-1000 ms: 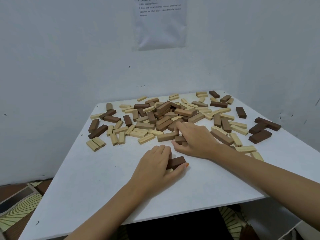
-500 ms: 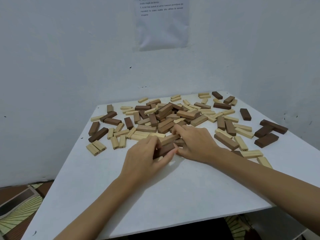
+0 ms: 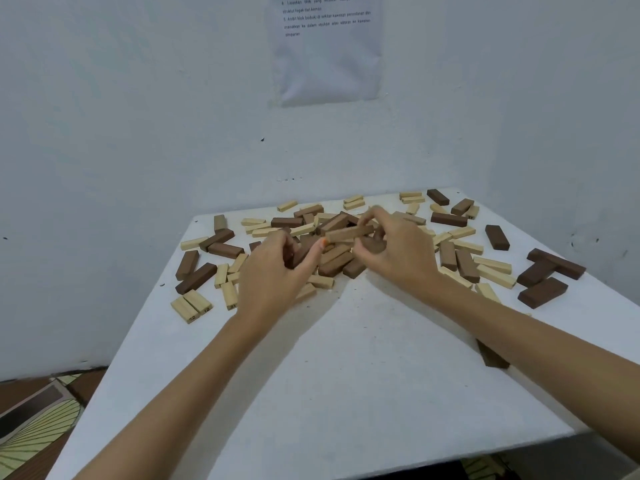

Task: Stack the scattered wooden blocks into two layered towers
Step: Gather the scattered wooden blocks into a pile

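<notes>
Right hand (image 3: 401, 254) pinches a brown block (image 3: 349, 233) level above the pile (image 3: 337, 263). Left hand (image 3: 270, 271) curls round darker blocks (image 3: 299, 252) at the pile's near edge, probably gathering one layer's worth.

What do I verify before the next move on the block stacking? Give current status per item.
1. Right hand grip on the mid-brown block: ok, fingers pinch it above the pile.
2. Left hand load: cannot tell. Fingers curl round a dark brown block, but any further blocks are hidden.
3. Room on the table for a tower base: ok, bare surface shows on the near side.
4. Tower started: not ok, no layered stack visible.
5. Stray block by the right forearm: cannot tell whether the arm touches it.
</notes>
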Demonstrator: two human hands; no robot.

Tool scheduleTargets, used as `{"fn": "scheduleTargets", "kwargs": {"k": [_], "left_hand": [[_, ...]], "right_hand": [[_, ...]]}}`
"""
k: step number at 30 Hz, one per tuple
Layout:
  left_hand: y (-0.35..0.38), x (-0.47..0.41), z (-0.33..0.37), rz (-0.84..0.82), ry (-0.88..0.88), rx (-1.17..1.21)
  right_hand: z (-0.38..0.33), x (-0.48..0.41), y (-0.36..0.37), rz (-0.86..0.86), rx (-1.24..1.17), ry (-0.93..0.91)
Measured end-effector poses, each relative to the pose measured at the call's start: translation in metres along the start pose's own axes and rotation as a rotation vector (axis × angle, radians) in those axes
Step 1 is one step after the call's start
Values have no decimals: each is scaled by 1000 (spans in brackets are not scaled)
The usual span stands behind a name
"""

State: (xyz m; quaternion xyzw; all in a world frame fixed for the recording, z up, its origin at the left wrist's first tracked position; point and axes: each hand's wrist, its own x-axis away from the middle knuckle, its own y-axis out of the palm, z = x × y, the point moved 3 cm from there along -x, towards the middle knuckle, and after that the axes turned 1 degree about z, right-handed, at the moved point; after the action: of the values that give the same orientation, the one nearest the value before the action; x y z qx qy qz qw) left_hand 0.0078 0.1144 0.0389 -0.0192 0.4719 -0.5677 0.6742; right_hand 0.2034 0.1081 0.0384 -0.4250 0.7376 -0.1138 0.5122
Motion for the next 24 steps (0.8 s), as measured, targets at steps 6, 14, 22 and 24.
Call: {"fn": "scheduleTargets", "kwargs": {"k": [6,14,22,24], "left_hand": [[45,-52,-9,22,-152,-11],[81,-78,-32,13,-150,-187],[37,-76,-33,20,-148,-111],[15,-73,-41,-10,-137,-160]], "right_hand": [[8,-45,28,56,-28,221],[22,-58,69,105,68,252],[15,-61,60,27,38,260],[1,-60,56,-38,-22,198]]}}
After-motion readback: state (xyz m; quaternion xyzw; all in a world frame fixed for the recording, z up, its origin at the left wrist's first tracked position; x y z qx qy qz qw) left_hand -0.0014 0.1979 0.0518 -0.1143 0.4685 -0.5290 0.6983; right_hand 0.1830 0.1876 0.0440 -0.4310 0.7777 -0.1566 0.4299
